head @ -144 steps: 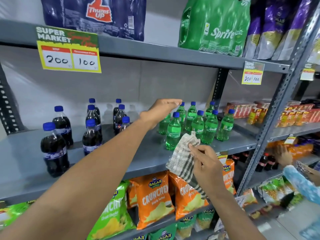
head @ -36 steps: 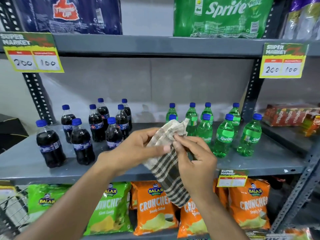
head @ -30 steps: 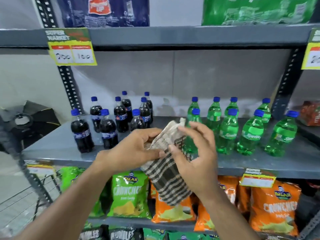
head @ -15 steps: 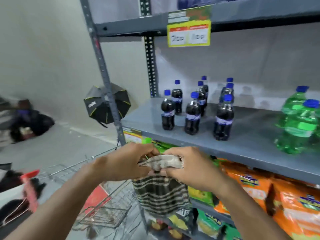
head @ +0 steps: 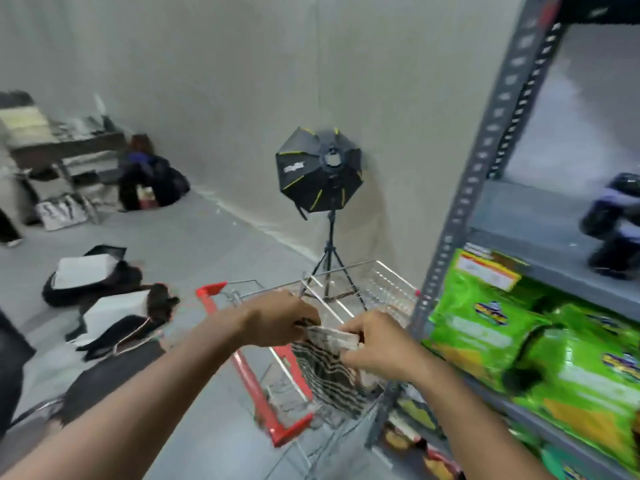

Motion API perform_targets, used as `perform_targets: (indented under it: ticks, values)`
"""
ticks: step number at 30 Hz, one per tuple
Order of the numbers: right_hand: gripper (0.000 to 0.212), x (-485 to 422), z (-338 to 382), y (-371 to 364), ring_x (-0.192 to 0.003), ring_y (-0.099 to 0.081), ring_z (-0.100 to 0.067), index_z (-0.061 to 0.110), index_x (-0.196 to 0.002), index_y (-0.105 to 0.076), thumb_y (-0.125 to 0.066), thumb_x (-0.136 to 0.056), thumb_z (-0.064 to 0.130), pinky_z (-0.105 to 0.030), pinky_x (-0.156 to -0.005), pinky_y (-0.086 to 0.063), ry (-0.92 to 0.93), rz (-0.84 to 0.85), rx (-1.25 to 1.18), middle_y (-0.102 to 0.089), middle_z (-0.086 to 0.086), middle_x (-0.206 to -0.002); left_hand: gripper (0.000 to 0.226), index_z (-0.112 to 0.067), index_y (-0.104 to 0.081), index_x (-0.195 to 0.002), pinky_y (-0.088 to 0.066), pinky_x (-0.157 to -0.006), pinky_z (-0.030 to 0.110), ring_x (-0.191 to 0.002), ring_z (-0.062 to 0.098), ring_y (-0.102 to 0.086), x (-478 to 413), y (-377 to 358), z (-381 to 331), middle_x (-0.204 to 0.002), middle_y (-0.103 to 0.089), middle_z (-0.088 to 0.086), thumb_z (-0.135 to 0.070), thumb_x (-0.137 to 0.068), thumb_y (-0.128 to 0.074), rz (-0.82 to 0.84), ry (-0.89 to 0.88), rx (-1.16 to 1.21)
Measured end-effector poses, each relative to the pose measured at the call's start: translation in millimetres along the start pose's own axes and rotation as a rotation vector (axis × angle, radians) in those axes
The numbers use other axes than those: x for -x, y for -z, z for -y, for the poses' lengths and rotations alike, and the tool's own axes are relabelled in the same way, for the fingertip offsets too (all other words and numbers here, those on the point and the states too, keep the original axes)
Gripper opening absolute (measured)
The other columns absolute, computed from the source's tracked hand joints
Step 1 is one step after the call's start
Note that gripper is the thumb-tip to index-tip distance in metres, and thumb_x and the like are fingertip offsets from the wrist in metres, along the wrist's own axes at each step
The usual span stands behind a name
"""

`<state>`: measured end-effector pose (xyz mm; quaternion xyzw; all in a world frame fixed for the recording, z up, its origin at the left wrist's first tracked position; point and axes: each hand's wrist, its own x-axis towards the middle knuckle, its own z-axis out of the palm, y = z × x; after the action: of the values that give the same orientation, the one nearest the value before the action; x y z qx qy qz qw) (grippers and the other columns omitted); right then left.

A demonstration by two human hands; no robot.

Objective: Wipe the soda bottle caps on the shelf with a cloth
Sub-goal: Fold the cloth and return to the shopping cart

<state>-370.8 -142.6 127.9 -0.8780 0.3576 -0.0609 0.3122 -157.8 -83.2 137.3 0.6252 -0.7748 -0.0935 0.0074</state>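
Both hands hold a checked brown-and-white cloth low in the middle of the view, above a shopping cart. My left hand pinches its top edge from the left, and my right hand grips it from the right. The cloth hangs down between them. At the far right edge, blurred dark cola bottles stand on the grey shelf. Their caps are too blurred to make out. The green soda bottles are out of view.
A wire shopping cart with red trim stands right under the hands. A black softbox light on a tripod stands by the wall. Green snack bags fill the lower shelf. Bags and clutter lie on the floor at left.
The view has swung left, away from the shelf toward the cart and floor. Both hands with the cloth have come down from the bottles to over the cart.
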Motion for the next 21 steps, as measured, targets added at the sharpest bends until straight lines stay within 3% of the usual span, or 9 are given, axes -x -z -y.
perform_targets:
  ticks: [2,4,8,11,15,17,21]
  values:
    - [0.012,-30,22,-30,-0.048,-0.053,-0.005,0.024,-0.067,-0.066,-0.067,-0.073,0.013,-0.017,-0.04,-0.034,-0.048,0.015,0.012,-0.057,0.007,-0.054,0.026,-0.03,-0.065,-0.108,-0.052,-0.078,0.033,-0.099,0.024,-0.068,10,-17,43,-0.105,-0.075,-0.001,-0.022,-0.085,-0.058,0.022,0.042,-0.034]
    - [0.018,-54,38,-57,-0.049,-0.054,-0.003,0.024,-0.075,-0.071,-0.069,-0.079,0.007,-0.011,-0.037,-0.032,-0.096,0.013,0.02,-0.062,0.007,-0.062,0.022,-0.029,-0.066,-0.109,-0.054,-0.074,0.036,-0.099,0.024,-0.068,14,-32,76,-0.105,-0.075,-0.001,-0.023,-0.089,-0.057,0.024,0.059,-0.07]
    - [0.016,-91,58,-91,-0.059,-0.06,-0.007,0.019,-0.095,-0.074,-0.068,-0.087,0.006,-0.01,-0.039,-0.034,-0.146,-0.048,0.118,-0.065,0.002,-0.076,0.012,-0.024,-0.065,-0.1,-0.041,-0.064,0.031,-0.092,0.02,-0.067,11,-60,117,-0.099,-0.072,-0.003,-0.025,-0.094,-0.055,-0.035,0.089,-0.087]
    - [0.011,-110,69,-113,-0.069,-0.064,-0.018,0.015,-0.093,-0.072,-0.067,-0.087,0.007,-0.026,-0.056,-0.053,-0.111,-0.125,0.199,-0.063,0.001,-0.08,0.012,-0.027,-0.067,-0.096,-0.051,-0.067,0.033,-0.09,0.022,-0.069,14,-82,147,-0.094,-0.074,-0.006,-0.023,-0.091,-0.057,-0.163,0.094,-0.084]
    - [0.03,-116,75,-167,-0.106,-0.054,-0.023,0.013,-0.116,-0.066,-0.068,-0.086,0.015,-0.032,-0.089,-0.048,-0.019,-0.063,0.248,-0.061,-0.003,-0.11,0.016,-0.029,-0.074,-0.087,-0.055,-0.06,0.032,-0.082,0.019,-0.072,44,-115,175,-0.087,-0.077,-0.01,-0.016,-0.078,-0.073,-0.261,0.104,-0.004]
    - [0.031,-112,76,-198,-0.11,-0.052,-0.025,0.013,-0.119,-0.064,-0.064,-0.088,0.016,-0.036,-0.093,-0.048,0.004,0.001,0.244,-0.06,-0.005,-0.118,0.014,-0.03,-0.073,-0.085,-0.054,-0.059,0.03,-0.081,0.017,-0.072,64,-141,186,-0.087,-0.076,-0.012,-0.02,-0.075,-0.07,-0.234,0.101,-0.009]
    - [0.025,-114,72,-242,-0.11,-0.052,-0.034,0.006,-0.11,-0.063,-0.058,-0.086,0.011,-0.04,-0.091,-0.045,0.061,0.125,0.258,-0.059,-0.014,-0.113,0.014,-0.029,-0.068,-0.086,-0.056,-0.063,0.03,-0.084,0.019,-0.072,89,-189,206,-0.09,-0.075,-0.012,-0.025,-0.075,-0.061,-0.142,0.14,-0.047]
